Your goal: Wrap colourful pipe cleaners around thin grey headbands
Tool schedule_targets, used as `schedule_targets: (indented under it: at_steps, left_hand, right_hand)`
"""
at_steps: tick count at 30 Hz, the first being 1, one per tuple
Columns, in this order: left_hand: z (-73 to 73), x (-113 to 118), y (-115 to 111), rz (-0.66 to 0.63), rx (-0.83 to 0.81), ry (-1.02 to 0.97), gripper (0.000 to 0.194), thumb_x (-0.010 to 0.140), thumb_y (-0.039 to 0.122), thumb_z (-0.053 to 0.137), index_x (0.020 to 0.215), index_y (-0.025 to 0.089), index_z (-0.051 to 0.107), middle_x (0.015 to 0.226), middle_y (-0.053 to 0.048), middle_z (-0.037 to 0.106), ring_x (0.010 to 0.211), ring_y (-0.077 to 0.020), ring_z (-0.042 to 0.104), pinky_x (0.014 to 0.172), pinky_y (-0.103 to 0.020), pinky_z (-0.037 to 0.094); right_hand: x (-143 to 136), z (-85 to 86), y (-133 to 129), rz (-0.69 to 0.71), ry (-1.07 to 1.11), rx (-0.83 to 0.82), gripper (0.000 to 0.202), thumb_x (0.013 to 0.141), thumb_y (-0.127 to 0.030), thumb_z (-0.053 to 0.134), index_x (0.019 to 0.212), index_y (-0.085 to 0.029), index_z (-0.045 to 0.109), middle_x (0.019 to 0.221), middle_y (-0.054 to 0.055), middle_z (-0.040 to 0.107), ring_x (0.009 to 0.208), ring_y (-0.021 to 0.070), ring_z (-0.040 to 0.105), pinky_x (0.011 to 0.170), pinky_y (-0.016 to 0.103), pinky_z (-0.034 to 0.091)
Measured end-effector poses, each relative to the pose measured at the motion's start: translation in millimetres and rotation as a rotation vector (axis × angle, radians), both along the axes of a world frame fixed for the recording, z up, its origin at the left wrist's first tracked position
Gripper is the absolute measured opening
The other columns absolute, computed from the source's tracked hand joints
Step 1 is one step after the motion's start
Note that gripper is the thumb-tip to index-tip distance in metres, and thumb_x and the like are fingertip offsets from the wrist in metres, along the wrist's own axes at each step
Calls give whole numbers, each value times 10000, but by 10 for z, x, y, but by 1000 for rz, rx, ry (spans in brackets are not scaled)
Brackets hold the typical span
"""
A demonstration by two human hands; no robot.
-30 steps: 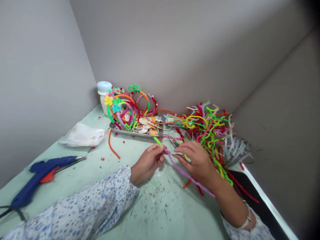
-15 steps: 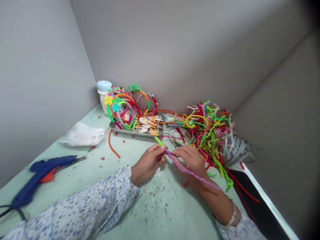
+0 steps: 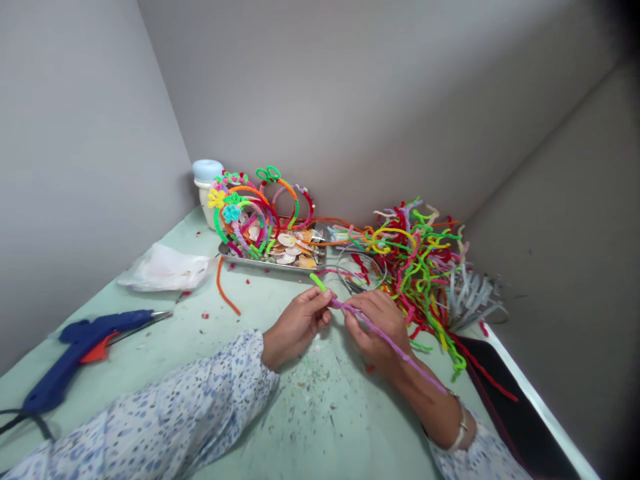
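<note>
A purple pipe cleaner (image 3: 400, 352) runs from between my hands back across my right wrist. My left hand (image 3: 299, 325) pinches it near its front end, where a short bright green fuzzy length (image 3: 317, 281) sticks out past the thumb. Close by on the right, my right hand (image 3: 375, 327) has thumb and fingers closed on the purple piece. Whether a headband core lies inside the green and purple parts cannot be made out. Beyond my hands, several pipe-cleaner headbands (image 3: 295, 200) stand in a metal tray (image 3: 270, 265) with flat pale pieces.
A blue glue gun (image 3: 80, 347) lies at the left, near a white plastic bag (image 3: 167, 268). At the back stands a jar with a blue lid (image 3: 207, 171). Tangled pipe cleaners (image 3: 420, 260), grey bands (image 3: 475, 303) and a black flat object (image 3: 515, 400) fill the right side.
My right hand has turned slightly, its fingers now more curled around the purple pipe cleaner. The tail of the pipe cleaner has swung a little lower. My left hand stays in place.
</note>
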State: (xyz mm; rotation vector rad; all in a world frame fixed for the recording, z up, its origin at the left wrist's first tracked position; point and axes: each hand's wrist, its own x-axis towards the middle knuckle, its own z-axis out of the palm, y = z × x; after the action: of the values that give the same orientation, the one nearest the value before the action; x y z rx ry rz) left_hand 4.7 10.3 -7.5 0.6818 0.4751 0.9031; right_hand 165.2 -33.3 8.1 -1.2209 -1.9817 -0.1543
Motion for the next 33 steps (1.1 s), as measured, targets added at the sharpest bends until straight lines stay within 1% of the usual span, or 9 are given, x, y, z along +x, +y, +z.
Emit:
schedule_targets:
  at_steps: [7,11,16,22,28,33]
  left_hand:
    - [-2,-11,-11,-5,3,18,176,776,264,697,803,129,587,728,29,520,522,-21,496,485,-117,400]
    - [-6,-9,-4,-6,10,26,176,776,263,696,800,127,588,730,25,514,528,-22,490,489,-115,396]
    - [-26,-10,2,-9,16,18,167,785,261,689,817,126,597,737,22,516,540,-18,482,507,-112,395]
    - [-35,-7,8,-4,0,17,190,769,276,705,817,129,594,736,23,523,539,-20,483,507,-114,396]
    - [-29,-1,6,17,-10,6,208,754,289,718,811,132,594,724,29,517,526,-17,475,495,-114,388]
    - [-16,-3,0,6,-8,38,221,753,303,718,807,127,596,719,26,531,534,-20,483,507,-121,387]
  right_hand:
    - [-20,2,8,-8,80,-46,64,821,-166,565,835,-198,620,801,44,640,790,196,564,745,346,435]
    - [-38,41,14,-1,142,-82,67,822,-166,559,802,-198,614,769,34,631,767,188,559,727,335,438]
    - [-40,92,14,18,212,-189,86,834,-175,545,788,-206,611,770,28,627,775,182,569,728,316,445]
    - [-27,88,20,35,297,-333,107,858,-225,533,801,-204,621,801,23,634,798,177,588,754,308,456]
    - [-32,95,26,39,340,-381,124,856,-284,548,828,-202,636,815,31,639,822,189,595,761,322,463]
    - [-57,124,23,13,393,-432,158,851,-277,537,799,-188,657,802,45,662,798,196,610,761,326,465]
